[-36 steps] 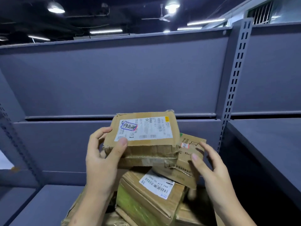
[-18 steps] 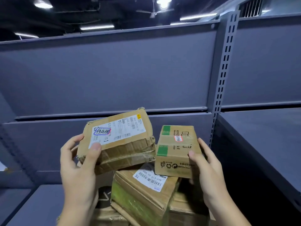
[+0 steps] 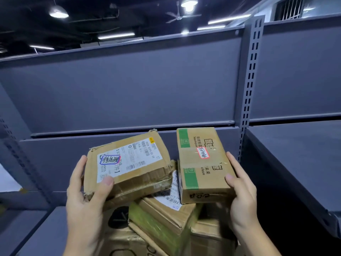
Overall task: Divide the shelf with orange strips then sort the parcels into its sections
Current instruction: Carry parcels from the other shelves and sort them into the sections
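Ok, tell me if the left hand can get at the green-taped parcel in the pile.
Probably not yet: the left hand grips a worn parcel that hangs over the green-taped parcel, so it is full.

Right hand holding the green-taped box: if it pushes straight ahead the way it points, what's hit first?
Probably the grey back panel of the shelf, just behind the green-taped box in the right hand; depth is unclear.

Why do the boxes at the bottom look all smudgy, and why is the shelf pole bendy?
Head view: the lower parcels are smeared by motion blur and sit in dim shadow; the two held boxes, in the left hand and right hand, are sharper; the wide-angle lens curves the shelf upright; ceiling lights glare white.
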`<state>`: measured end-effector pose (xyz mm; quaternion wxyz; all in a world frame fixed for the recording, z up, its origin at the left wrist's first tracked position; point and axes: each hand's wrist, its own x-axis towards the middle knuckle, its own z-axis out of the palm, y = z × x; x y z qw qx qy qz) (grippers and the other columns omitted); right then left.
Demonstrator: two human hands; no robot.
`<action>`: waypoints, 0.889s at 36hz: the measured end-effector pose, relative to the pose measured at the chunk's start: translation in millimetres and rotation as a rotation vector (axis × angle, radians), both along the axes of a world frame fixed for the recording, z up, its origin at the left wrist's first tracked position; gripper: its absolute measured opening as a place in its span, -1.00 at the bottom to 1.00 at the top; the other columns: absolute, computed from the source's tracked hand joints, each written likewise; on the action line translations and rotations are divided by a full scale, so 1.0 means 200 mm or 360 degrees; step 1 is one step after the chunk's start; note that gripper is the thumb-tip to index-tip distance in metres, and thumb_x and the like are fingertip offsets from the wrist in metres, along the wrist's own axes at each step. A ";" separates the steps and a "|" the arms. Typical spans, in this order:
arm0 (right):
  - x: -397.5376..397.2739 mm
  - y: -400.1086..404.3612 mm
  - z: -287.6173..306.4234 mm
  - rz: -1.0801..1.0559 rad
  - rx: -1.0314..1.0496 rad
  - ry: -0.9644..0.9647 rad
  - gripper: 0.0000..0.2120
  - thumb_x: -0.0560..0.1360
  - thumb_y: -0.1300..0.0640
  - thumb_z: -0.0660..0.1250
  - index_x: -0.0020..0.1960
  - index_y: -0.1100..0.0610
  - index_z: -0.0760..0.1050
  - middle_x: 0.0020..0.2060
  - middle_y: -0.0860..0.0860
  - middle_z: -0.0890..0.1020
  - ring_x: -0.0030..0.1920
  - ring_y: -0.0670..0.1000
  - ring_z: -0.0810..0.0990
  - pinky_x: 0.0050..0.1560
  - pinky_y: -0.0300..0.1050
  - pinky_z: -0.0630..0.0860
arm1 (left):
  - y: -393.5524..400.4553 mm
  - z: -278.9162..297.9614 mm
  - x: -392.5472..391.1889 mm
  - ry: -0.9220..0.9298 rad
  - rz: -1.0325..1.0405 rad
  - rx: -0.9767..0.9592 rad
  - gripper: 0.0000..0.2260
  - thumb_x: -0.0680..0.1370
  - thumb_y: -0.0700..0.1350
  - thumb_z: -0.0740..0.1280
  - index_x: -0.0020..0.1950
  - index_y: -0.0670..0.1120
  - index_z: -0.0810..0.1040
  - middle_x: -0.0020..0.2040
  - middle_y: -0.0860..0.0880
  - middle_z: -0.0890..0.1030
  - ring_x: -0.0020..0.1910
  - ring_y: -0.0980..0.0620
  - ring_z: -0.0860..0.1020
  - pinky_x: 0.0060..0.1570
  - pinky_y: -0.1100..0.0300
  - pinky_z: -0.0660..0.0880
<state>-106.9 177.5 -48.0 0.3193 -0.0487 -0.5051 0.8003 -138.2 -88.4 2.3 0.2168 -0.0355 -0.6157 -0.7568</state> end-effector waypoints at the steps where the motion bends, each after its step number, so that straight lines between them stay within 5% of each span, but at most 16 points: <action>1: 0.01 0.00 -0.01 -0.0003 0.0031 0.0028 -0.53 0.42 0.19 0.27 0.32 -0.03 0.54 0.16 0.02 0.72 0.12 0.05 0.71 0.01 -0.10 0.67 | -0.01 -0.01 0.01 0.0001 -0.0010 -0.0011 -0.32 0.32 -0.02 0.56 0.39 0.33 0.46 0.36 0.09 0.57 0.28 0.02 0.58 0.28 -0.13 0.50; 11: 0.08 -0.02 -0.01 0.0040 0.0211 0.0235 -0.50 0.46 0.20 0.22 0.31 -0.14 0.60 0.22 0.03 0.69 0.20 0.05 0.68 -0.01 -0.15 0.66 | -0.04 -0.07 0.06 0.0010 -0.0056 -0.0071 -0.26 0.21 0.19 0.53 0.38 0.39 0.43 0.45 0.05 0.46 0.37 -0.05 0.51 0.33 -0.24 0.41; 19: 0.13 -0.02 0.00 0.0142 0.0318 0.0238 -0.45 0.46 0.16 0.29 0.45 -0.01 0.39 0.25 -0.06 0.66 0.24 0.04 0.66 0.04 -0.15 0.65 | -0.03 -0.10 0.12 0.0027 -0.0062 -0.0103 -0.15 0.14 0.32 0.60 0.41 0.38 0.40 0.48 0.03 0.43 0.37 -0.04 0.51 0.36 -0.22 0.40; 24: 0.18 0.00 0.02 0.0149 0.0361 0.0127 -0.31 0.28 -0.41 0.52 0.37 -0.32 0.49 0.28 -0.06 0.65 0.26 0.03 0.65 0.14 -0.02 0.64 | -0.03 -0.10 0.16 0.0081 0.0057 -0.0134 -0.23 0.21 0.20 0.55 0.40 0.37 0.42 0.47 0.01 0.45 0.36 -0.05 0.52 0.35 -0.24 0.42; 29: 0.19 -0.01 0.03 0.0163 0.0288 0.0116 -0.34 0.25 -0.40 0.53 0.32 -0.29 0.54 0.24 -0.06 0.67 0.23 0.04 0.66 0.16 -0.01 0.63 | -0.04 -0.08 0.24 0.0096 0.0122 -0.0018 -0.25 0.19 0.13 0.55 0.39 0.32 0.46 0.38 0.00 0.55 0.32 -0.07 0.56 0.31 -0.21 0.46; 32: 0.21 -0.03 0.04 0.0172 0.0226 0.0124 -0.56 0.41 -0.12 0.47 0.29 -0.22 0.58 0.18 -0.05 0.70 0.19 0.07 0.68 0.15 0.04 0.63 | -0.07 -0.08 0.30 0.0105 0.0168 0.0045 -0.24 0.18 0.10 0.56 0.38 0.28 0.48 0.32 0.00 0.61 0.27 -0.06 0.60 0.24 -0.10 0.52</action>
